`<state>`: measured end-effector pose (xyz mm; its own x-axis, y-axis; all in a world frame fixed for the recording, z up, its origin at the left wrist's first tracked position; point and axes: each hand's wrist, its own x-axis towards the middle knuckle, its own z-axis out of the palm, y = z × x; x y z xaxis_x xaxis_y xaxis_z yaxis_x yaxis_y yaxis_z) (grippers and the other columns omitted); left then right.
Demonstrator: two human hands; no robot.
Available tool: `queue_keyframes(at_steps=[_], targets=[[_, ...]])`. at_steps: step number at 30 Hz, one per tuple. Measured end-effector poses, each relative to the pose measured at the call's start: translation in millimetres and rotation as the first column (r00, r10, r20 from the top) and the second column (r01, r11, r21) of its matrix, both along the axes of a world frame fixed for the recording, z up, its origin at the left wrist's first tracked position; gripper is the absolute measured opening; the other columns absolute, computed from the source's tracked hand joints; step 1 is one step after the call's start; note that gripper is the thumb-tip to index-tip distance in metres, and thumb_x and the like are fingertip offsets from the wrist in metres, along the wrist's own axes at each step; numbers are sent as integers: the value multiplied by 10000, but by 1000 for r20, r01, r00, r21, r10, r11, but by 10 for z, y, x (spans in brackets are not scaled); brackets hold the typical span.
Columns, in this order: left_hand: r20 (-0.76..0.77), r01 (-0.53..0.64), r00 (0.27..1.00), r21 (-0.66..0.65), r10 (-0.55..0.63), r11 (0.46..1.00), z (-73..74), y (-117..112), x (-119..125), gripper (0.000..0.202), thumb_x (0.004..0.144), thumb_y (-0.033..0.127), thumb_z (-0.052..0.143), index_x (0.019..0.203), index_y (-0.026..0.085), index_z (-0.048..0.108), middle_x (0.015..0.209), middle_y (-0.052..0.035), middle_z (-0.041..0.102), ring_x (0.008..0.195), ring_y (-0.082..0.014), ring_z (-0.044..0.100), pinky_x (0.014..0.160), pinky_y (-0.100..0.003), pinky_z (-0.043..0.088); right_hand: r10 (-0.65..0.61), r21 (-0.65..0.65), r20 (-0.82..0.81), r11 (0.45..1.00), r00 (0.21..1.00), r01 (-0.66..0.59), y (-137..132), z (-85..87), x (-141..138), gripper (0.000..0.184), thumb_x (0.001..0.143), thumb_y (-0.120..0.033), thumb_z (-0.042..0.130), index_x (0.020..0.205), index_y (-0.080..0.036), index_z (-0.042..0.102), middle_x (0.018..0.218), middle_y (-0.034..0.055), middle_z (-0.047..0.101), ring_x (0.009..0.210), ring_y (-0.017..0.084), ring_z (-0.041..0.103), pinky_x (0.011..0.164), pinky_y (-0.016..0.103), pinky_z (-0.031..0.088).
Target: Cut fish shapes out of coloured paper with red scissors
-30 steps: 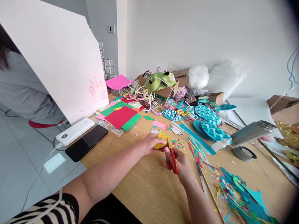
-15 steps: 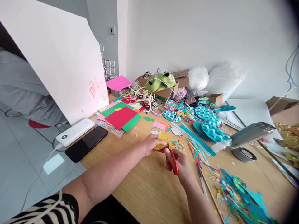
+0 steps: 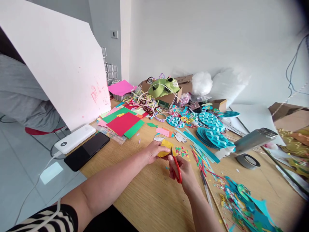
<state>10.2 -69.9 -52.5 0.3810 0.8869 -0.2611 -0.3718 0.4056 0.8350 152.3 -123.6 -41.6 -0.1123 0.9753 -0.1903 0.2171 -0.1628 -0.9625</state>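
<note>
My left hand (image 3: 154,152) pinches a piece of yellow paper (image 3: 165,145) above the wooden table, thumb on top. Red-handled scissors (image 3: 178,171) are in my right hand (image 3: 183,170), their blades pointing up at the paper's right edge. How far apart the blades are is hard to make out. Just beyond the paper lie white fish cutouts (image 3: 180,137), a pink paper strip (image 3: 163,131) and a green fish cutout (image 3: 152,125). Tiny red, green and yellow paper bits (image 3: 182,151) lie right of the yellow paper.
Coloured sheets (image 3: 122,124), a black phone (image 3: 87,150) and a white power bank (image 3: 75,138) lie left. To the right are blue wavy discs (image 3: 212,138), a metal flask (image 3: 256,140), a tape roll (image 3: 248,161) and blue scraps (image 3: 253,203). A white board (image 3: 60,61) stands upright at left.
The view has shifted slightly, so most things sit a little further left. Both hands keep their hold on the yellow paper and the scissors, close together as before.
</note>
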Motion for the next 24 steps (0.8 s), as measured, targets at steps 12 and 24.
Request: queue_keyframes(at_steps=[12,24], targets=[[4,20,1000,25,-20,999,3,-10,0,293,488,273,756,722,126,661,708,-26,646,656,-137,581,631,-276,442,-18,-7,-15,1000,1000,18,1,-56,16,555,629,-707,705,629,-209,458,449,-35,540,359,115,497,373,215,312],[18,7,1000,22,-8,1000,-25,4,5,320,484,288,786,728,126,655,721,-29,647,659,-139,585,634,-278,443,-5,-14,1,1000,1000,5,-3,10,-6,552,633,-705,700,621,-216,443,409,-33,535,351,111,476,367,210,285]])
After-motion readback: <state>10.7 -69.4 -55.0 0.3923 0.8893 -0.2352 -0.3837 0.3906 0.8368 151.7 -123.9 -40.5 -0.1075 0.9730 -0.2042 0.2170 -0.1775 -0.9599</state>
